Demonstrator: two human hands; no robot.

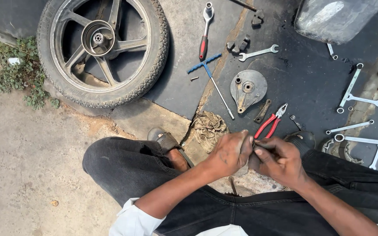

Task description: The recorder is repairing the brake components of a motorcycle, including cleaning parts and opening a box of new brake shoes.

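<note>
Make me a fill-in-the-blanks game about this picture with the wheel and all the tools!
1. The wheel lies flat on the ground and has ____ spokes.
2. The pliers near the right hand have ____ handles.
3. The T-shaped wrench has a ____ crossbar.
4. The left hand and right hand meet, pinching something small; a crumpled ____ lies just beyond the left hand.

Missing words: five; red; blue; rag

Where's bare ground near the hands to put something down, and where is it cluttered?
Bare concrete lies left of the left knee, below the wheel. The dark mat between wheel and blue T-handle wrench is mostly free. Crowded: ahead of the left hand and right hand, around the brake plate, red pliers and rag.
</note>
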